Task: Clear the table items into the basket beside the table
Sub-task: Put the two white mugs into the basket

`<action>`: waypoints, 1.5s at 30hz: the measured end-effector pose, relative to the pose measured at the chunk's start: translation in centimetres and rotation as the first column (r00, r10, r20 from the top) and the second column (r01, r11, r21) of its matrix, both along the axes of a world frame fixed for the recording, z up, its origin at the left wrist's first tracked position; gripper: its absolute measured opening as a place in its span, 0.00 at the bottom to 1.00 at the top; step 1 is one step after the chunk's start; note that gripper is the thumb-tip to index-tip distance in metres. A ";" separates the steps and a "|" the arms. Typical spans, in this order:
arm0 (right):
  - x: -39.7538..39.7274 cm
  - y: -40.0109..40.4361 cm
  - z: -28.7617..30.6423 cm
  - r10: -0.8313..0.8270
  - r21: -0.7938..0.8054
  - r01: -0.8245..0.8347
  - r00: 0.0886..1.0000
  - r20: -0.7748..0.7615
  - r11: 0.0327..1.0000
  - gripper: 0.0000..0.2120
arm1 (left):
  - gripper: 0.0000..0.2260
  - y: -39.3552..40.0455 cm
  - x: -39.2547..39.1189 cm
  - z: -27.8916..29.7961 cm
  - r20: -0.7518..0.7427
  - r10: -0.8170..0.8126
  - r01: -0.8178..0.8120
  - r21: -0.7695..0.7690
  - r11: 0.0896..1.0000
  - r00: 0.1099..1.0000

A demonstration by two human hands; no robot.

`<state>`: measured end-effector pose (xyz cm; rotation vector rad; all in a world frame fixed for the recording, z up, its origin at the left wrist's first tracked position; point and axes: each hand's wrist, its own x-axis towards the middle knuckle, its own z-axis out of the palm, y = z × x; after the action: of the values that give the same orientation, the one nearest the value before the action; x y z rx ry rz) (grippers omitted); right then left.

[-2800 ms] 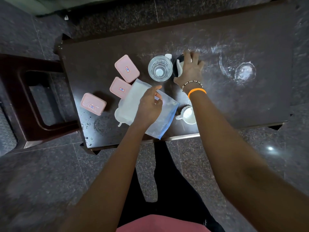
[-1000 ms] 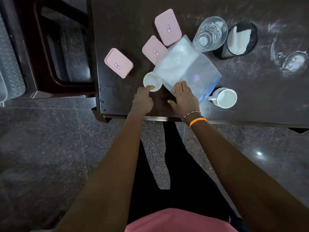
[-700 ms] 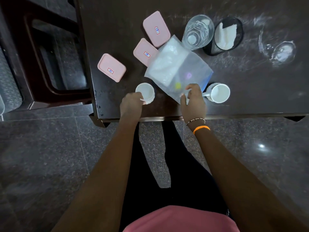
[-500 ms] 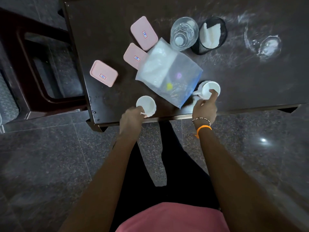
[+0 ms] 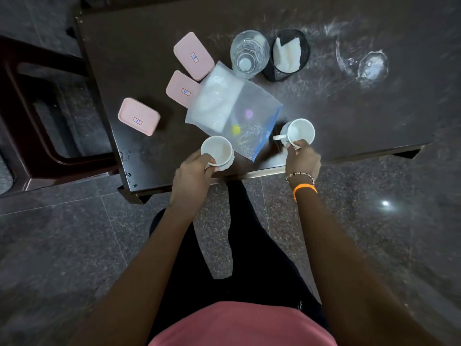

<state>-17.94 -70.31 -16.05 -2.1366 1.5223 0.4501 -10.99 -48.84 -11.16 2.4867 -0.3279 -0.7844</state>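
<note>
On the dark table (image 5: 336, 116) my left hand (image 5: 193, 173) grips the near rim of a white cup (image 5: 216, 151) close to the front edge. My right hand (image 5: 301, 158) holds a second white cup (image 5: 299, 132) by its near rim, handle pointing left. Between the cups lies a clear plastic bag (image 5: 232, 111) with white contents. Three pink lidded boxes sit to the left: one at the far side (image 5: 193, 54), one in the middle (image 5: 183, 88), one nearest the table's left edge (image 5: 138, 118). A drinking glass (image 5: 249, 53) and a black mesh cup holding white tissue (image 5: 287, 54) stand behind the bag.
A dark wooden chair (image 5: 37, 116) stands to the left of the table. Wet marks and glare (image 5: 366, 63) show on the right part of the tabletop. Grey speckled floor tiles lie around my legs. No basket is in view.
My left hand pulled its white cup out from beside the bag toward the front edge. My right hand left the bag and took hold of the right cup.
</note>
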 end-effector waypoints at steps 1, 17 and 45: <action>-0.1 0.3 0.7 0.062 -0.058 -0.061 0.998 0.011 0.996 0.12 | 0.05 0.2 0.2 0.1 0.018 0.009 -0.009 -0.007 1.000 1.000; 12.8 20.1 8.6 0.683 -0.083 -0.776 0.493 0.539 0.625 0.10 | 0.06 16.0 3.8 6.0 0.068 0.664 -0.643 -0.195 0.740 0.744; 31.1 50.5 3.2 0.980 -0.273 -0.953 -0.167 0.110 -0.132 0.12 | 0.12 39.7 12.1 -0.6 0.184 0.803 -0.812 0.286 0.508 0.567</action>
<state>13.15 -19.81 -12.89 -2.8674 -0.7623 0.4447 1.13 -9.10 -11.75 2.5176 1.0286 -0.3939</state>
